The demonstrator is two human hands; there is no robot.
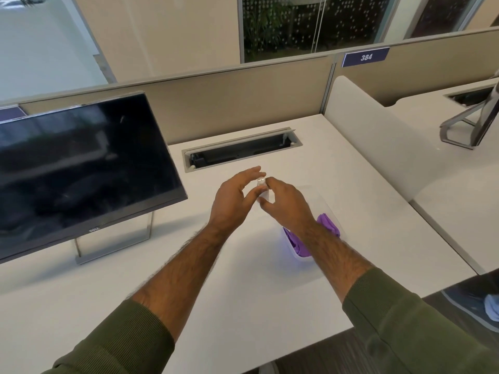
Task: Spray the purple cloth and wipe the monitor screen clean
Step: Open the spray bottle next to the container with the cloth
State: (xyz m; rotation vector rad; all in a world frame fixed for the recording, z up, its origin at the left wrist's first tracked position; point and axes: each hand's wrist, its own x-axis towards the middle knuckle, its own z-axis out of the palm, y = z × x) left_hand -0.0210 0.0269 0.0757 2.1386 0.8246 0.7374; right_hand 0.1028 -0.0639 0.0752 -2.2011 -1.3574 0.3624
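A small white spray bottle [262, 188] stands upright between my hands over the middle of the white desk [243, 279]. My right hand [286, 201] is wrapped around its body. My left hand [233, 195] touches its cap with thumb and fingertips, the other fingers spread. The purple cloth [328, 221] lies crumpled in a clear plastic tray [305, 261], mostly hidden under my right wrist. The dark, switched-off monitor [81, 168] stands tilted on its stand at the left.
An open cable trough [241, 152] is recessed in the desk behind my hands. Beige partition panels [229, 103] close the back, and a white divider [378, 147] bounds the right side. Another monitor stand [469, 128] sits on the neighbouring desk.
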